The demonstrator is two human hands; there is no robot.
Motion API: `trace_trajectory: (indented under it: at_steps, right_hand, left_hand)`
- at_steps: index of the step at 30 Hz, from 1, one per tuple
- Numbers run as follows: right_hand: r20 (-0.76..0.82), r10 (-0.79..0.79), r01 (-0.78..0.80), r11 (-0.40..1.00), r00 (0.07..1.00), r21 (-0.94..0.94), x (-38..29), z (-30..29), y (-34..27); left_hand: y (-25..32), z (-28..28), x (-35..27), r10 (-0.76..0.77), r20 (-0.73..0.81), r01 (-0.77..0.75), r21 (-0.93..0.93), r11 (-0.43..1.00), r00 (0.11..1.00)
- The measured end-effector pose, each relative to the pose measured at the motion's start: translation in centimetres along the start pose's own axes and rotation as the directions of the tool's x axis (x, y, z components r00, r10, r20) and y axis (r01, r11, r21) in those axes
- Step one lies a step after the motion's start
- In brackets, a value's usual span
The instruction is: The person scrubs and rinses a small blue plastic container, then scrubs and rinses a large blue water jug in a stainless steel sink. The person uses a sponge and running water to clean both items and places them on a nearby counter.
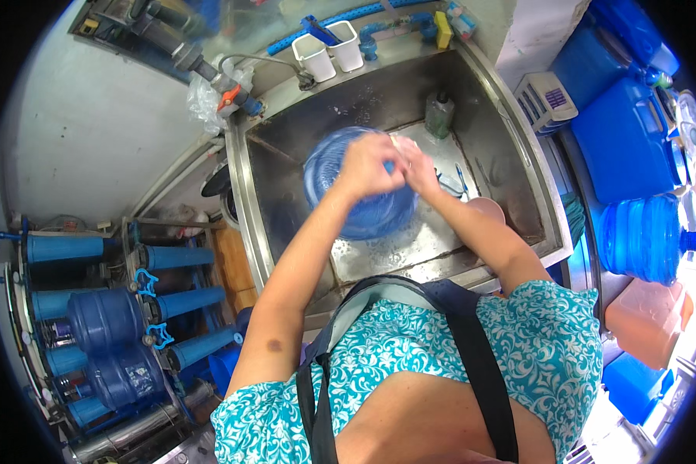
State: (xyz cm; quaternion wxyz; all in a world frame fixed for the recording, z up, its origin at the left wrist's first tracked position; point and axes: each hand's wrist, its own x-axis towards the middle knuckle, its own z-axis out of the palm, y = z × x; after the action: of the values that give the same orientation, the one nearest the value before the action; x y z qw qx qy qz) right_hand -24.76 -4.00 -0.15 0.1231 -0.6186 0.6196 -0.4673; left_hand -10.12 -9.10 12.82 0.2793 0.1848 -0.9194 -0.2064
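A round blue plastic water jug [377, 220] stands in the stainless-steel sink [278, 214], its mouth mostly hidden under my hands. Over its top, my left hand [371, 165] is curled with the fingers bent toward the right. Against it, my right hand [416, 168] meets those fingertips above the jug. Both hands are blurred, and whether something small is between them cannot be made out. Right of the jug, a blue-handled item [461, 177], partly hidden, and a pale pink bowl or dipper [487, 210] lie near my right forearm.
A bottle with green liquid [439, 116] stands in the sink's far corner. White containers [330, 53], a yellow sponge [442, 30] and an orange-handled valve [228, 100] line the back. Blue filter housings [188, 301] and stacked jugs [107, 319] fill the left; blue containers [626, 139] stand right.
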Motion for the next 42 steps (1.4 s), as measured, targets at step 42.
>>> trace_trajectory:
  at_steps: [42]
  right_hand:
    - [0.044, -0.320, 0.321, 0.947, 0.946, 0.002, 2.0, 0.6, 0.9]
  left_hand:
    - [1.0, -3.4, -6.0, -0.309, -0.209, 0.315, -0.005, 0.949, 0.928]
